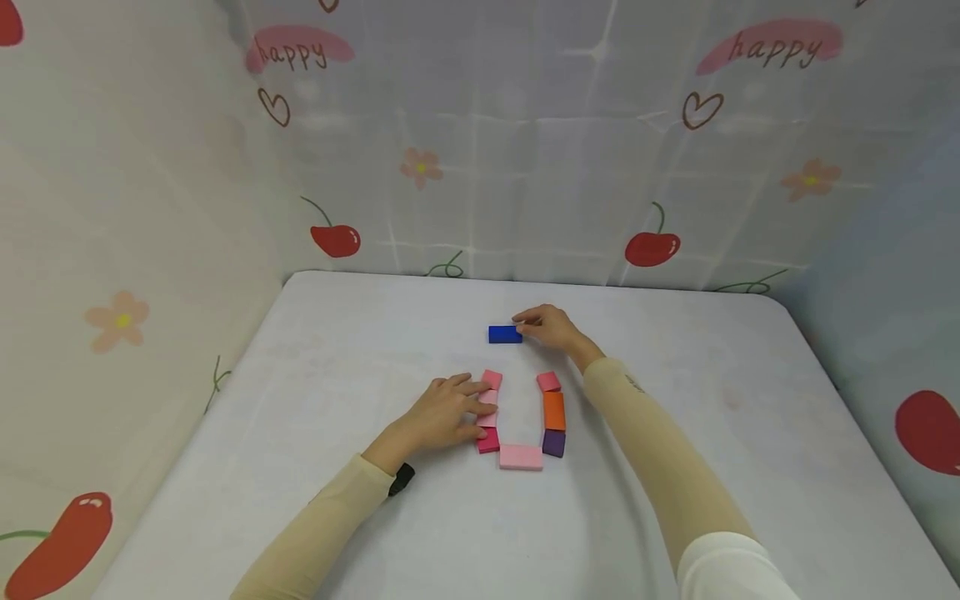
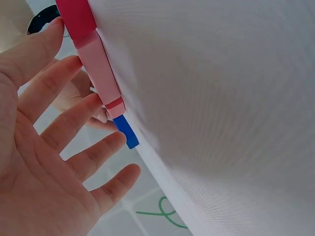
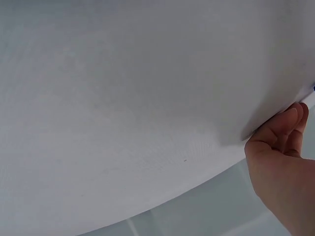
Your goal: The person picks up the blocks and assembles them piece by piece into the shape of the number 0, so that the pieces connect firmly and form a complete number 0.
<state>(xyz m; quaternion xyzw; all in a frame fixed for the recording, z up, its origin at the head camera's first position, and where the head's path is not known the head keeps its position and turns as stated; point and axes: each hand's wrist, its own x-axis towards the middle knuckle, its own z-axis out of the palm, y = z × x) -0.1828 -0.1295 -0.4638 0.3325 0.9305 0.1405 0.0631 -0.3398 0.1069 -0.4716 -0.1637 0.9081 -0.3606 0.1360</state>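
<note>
My left hand [image 1: 447,411] is spread with fingers straight, its fingertips against a column of blocks: a small coral-pink block [image 1: 492,378], a light pink block [image 2: 100,69] and a crimson block [image 1: 489,442]. At the far side, my right hand [image 1: 550,327] pinches the right end of a blue block [image 1: 504,335] between thumb and fingers. Only a sliver of that block enters the right wrist view, beside the curled right hand [image 3: 280,135]. In the left wrist view the blue block [image 2: 126,132] appears beyond the column.
A light pink block [image 1: 521,457] lies at the near end between the two columns. The right column has a purple block [image 1: 553,443], an orange block [image 1: 554,411] and a coral block [image 1: 548,382]. All lie on a white-covered table [image 1: 720,417] with a patterned curtain [image 1: 510,167] behind.
</note>
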